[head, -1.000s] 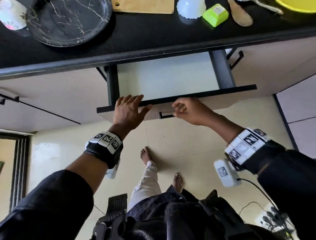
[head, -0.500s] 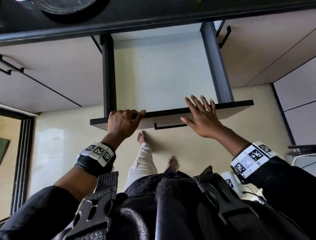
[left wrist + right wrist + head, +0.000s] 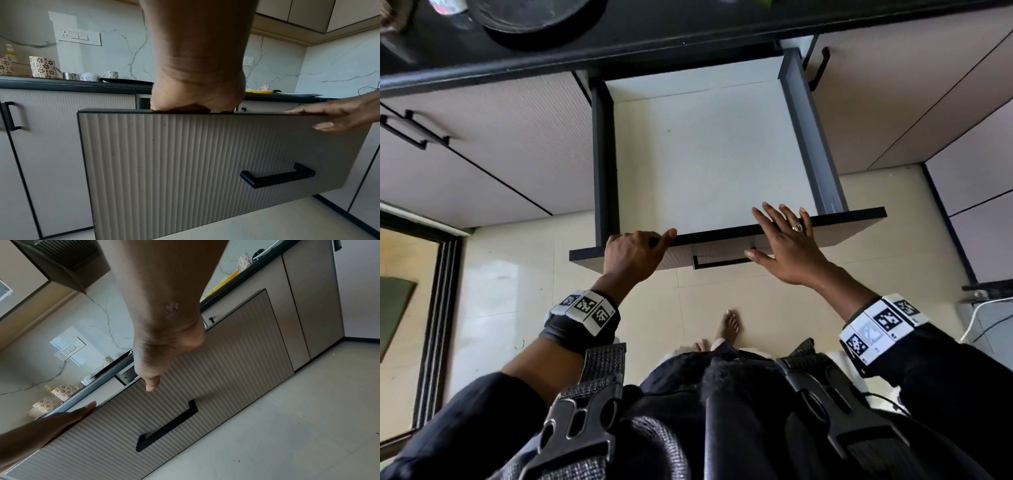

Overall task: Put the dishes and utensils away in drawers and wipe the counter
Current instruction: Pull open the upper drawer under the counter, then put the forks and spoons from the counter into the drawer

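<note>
Drawer [image 3: 702,154] under the dark counter [image 3: 688,31] stands pulled far out, its pale floor showing bare between two grey side walls. Its ribbed beige front panel [image 3: 185,162] carries a black bar handle [image 3: 277,177] set to the right of centre, and neither hand touches that handle.

The left hand [image 3: 633,257] grips the top edge of the front panel near its left end: the fingers curl over the dark rim into the drawer and the thumb lies along the rim. From the left wrist view, the heel of that hand sits right on the panel's top edge.

The right hand [image 3: 787,246] is spread flat, fingers straight and apart, with a ring [image 3: 797,226] on one finger. Its fingertips lie at the rim to the right of the handle, and the thumb hangs in front of the panel; it holds nothing. Whether the fingertips press on the rim or hover just over it cannot be told.

On the counter above, a dark round plate [image 3: 534,13] lies near the edge, left of the drawer. The left wrist view shows flower-patterned mugs [image 3: 43,66], a small steel cup [image 3: 71,76] and a yellow plate [image 3: 259,92] farther along. Cabinet fronts with black handles flank the drawer, and the person's bare foot [image 3: 727,323] stands on the pale tiled floor below it.
</note>
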`<state>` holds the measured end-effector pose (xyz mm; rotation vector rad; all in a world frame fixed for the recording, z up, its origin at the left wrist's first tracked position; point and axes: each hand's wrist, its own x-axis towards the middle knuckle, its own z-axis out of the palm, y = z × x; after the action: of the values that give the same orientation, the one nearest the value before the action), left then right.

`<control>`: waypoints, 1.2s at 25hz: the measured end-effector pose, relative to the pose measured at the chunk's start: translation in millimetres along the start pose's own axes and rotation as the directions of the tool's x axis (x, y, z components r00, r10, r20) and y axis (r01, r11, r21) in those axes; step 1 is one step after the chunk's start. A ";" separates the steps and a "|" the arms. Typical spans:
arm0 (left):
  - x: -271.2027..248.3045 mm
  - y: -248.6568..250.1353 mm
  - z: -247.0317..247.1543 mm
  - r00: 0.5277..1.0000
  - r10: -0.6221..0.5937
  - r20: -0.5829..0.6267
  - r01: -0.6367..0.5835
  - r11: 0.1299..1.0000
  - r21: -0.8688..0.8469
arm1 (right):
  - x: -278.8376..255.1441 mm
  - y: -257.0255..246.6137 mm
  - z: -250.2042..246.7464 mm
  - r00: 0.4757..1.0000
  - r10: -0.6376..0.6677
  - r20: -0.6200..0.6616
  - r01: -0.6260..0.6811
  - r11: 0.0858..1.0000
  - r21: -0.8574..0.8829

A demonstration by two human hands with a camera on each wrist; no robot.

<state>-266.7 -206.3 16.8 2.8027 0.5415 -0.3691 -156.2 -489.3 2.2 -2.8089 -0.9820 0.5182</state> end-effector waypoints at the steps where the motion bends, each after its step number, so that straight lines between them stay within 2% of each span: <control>1: 0.5 1.3 -3.0 0.999 -0.018 0.036 0.018 1.000 0.002 | -0.6 -1.2 -0.9 1.000 0.009 -0.001 -0.009 1.000 -0.001; 4: -0.8 1.1 -9.6 0.994 -0.038 0.097 0.040 0.999 -0.011 | -2.0 -4.5 -2.6 0.999 0.012 -0.036 -0.012 1.000 -0.001; 7: -3.5 -0.6 -9.5 0.996 -0.046 0.081 0.046 0.999 0.001 | -5.7 -7.5 -9.1 0.997 0.007 -0.082 -0.008 1.000 -0.014; 9: -7.2 0.3 -14.8 0.997 -0.022 0.075 0.024 0.999 -0.022 | -2.9 -13.4 -21.4 0.997 0.047 -0.065 -0.049 0.998 -0.027; 11: -11.0 -5.8 -17.5 0.995 0.022 0.101 -0.018 0.999 -0.040 | 7.8 -22.8 -39.0 0.988 0.149 0.043 -0.148 0.989 -0.019; 13: -11.5 -19.6 -29.9 0.991 0.047 0.128 -0.031 0.992 -0.125 | 27.3 -39.8 -61.7 0.942 0.250 0.225 -0.240 0.968 -0.071; 15: -9.3 -39.4 -51.5 0.991 0.022 0.129 0.016 0.959 -0.283 | 51.9 -65.4 -85.4 0.916 0.257 0.309 -0.228 0.965 -0.129; 17: -12.6 -68.7 -73.4 0.996 -0.027 0.090 0.059 0.927 -0.370 | 76.5 -105.4 -108.0 0.948 0.165 0.273 -0.154 0.986 -0.063; 20: -30.6 -125.1 -109.5 0.995 -0.088 -0.047 0.057 0.892 -0.449 | 105.1 -190.7 -135.7 0.992 -0.059 0.109 0.045 0.991 0.127; 24: -66.7 -206.7 -159.9 0.945 -0.229 -0.234 0.082 0.859 -0.506 | 141.3 -312.5 -146.2 0.947 -0.322 -0.010 0.306 0.890 0.337; 27: -80.5 -258.4 -177.2 0.889 -0.317 -0.330 0.108 0.846 -0.522 | 170.4 -370.8 -138.8 0.913 -0.407 0.002 0.376 0.847 0.375; 30: -77.8 -312.8 -192.3 0.863 -0.364 -0.350 0.150 0.847 -0.511 | 211.7 -422.3 -132.6 0.889 -0.457 0.019 0.405 0.805 0.434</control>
<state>-421.9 106.5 154.7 2.3232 0.9760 0.3263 -199.8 -27.3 161.5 -2.1041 -1.3059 0.7396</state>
